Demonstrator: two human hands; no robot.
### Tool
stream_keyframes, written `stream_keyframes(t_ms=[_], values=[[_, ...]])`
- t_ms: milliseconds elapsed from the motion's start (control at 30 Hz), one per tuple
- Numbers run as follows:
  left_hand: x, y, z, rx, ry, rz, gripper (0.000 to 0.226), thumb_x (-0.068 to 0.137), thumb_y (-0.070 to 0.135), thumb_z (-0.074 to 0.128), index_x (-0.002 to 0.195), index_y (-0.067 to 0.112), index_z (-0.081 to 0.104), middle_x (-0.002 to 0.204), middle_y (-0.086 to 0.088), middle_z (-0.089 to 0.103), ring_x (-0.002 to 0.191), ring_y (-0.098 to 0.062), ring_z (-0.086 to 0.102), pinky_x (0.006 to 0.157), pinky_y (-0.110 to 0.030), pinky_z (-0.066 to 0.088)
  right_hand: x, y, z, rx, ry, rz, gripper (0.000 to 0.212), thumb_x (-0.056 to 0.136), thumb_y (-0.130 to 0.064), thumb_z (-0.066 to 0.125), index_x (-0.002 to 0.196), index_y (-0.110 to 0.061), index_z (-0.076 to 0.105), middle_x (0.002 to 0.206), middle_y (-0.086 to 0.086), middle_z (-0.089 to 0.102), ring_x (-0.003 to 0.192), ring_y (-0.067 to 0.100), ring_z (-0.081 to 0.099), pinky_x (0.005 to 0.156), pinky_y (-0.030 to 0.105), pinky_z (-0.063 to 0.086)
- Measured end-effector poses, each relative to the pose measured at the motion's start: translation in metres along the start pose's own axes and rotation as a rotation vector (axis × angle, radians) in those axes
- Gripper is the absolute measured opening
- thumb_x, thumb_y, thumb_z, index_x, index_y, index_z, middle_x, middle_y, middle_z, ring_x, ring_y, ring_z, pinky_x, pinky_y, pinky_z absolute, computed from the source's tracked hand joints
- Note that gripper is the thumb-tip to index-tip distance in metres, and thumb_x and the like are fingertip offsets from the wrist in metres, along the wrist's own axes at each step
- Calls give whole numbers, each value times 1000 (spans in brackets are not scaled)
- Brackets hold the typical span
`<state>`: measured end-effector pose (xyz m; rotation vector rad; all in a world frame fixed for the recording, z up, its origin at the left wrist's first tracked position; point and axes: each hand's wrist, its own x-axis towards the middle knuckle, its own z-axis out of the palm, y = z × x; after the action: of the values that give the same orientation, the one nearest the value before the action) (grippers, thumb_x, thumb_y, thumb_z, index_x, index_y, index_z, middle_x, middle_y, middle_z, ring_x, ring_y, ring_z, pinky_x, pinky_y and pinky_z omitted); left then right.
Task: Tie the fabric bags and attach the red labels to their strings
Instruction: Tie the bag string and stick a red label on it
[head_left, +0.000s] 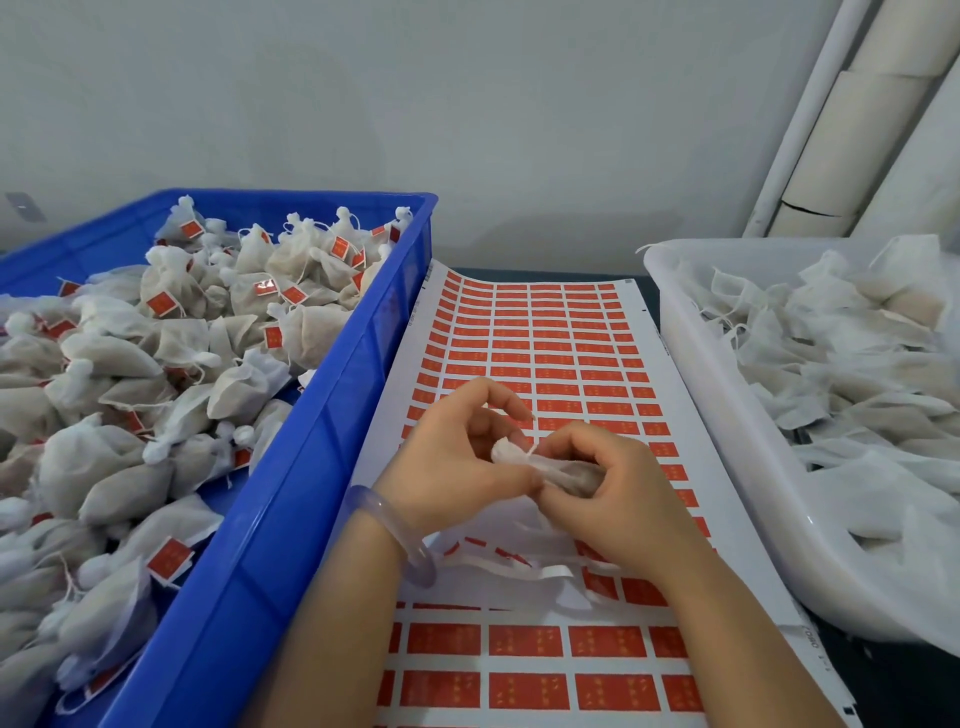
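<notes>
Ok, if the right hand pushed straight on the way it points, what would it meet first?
The left hand, which pinches the other end of the fabric bag that the right hand grips. Beyond that, probably the blue crate wall; depth is unclear.

I see a small packing workshop. On the left a blue crate (291, 499) is heaped with labelled bags (171, 332), on the right a white tub (727, 415) holds loose bags (857, 364), and a sheet of red labels (545, 332) lies between them. Big rolls (852, 145) lean on the bare wall (467, 104), far right.
</notes>
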<state>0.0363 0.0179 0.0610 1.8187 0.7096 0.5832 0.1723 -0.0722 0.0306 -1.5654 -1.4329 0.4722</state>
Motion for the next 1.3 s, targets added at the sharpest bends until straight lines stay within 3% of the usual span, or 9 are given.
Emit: stream_keyframes(t_ms=[167,333,500,700,900,1067,1300], values=[[-1,-2,-4,-6,-11,-27,42,68,-2,74,93,27,56,69,10,64,65,-8,63,63,-18,53,0,1,0,-18,-15,-1,30,77,-18,72,75,-45,58,82,-31,61,81,-6,59,59,3,45],[0,-2,1,19,-29,7,43,63,15,83,93,30,57,79,6,67,67,-13,66,61,-19,53,0,1,-4,-23,-3,10,36,75,-17,73,80,-49,57,79,-31,62,85,-8,58,61,4,46],[1,-3,1,4,8,9,43,66,3,80,93,28,56,76,9,70,71,-12,69,64,-21,55,0,-1,-3,-17,-10,34,40,78,-21,72,91,-54,53,88,-33,60,87,-11,58,60,7,48],[0,-5,-2,21,0,-28,39,70,2,74,89,30,54,78,9,66,74,-10,66,62,-17,54,0,-2,0,-13,-52,20,39,78,-22,71,83,-57,54,83,-45,56,88,-14,55,60,-1,42],[0,-4,4,31,-5,3,44,63,12,83,93,29,55,81,7,69,75,-14,69,65,-24,56,0,3,1,-27,-60,36,35,77,-25,70,82,-56,53,82,-33,62,84,-9,59,58,7,50],[0,-4,-2,-30,19,-21,43,67,3,79,93,28,55,73,9,68,69,-11,67,63,-18,53,0,2,-2,-41,-61,33,36,79,-21,69,75,-54,55,82,-37,59,81,-10,58,56,0,43],[0,-4,-6,-20,-21,-51,45,67,-4,74,94,27,55,72,1,64,70,-20,63,71,-33,59,0,0,-2,-50,-84,39,36,80,-18,68,75,-52,58,86,-33,61,81,-6,58,57,2,45]])
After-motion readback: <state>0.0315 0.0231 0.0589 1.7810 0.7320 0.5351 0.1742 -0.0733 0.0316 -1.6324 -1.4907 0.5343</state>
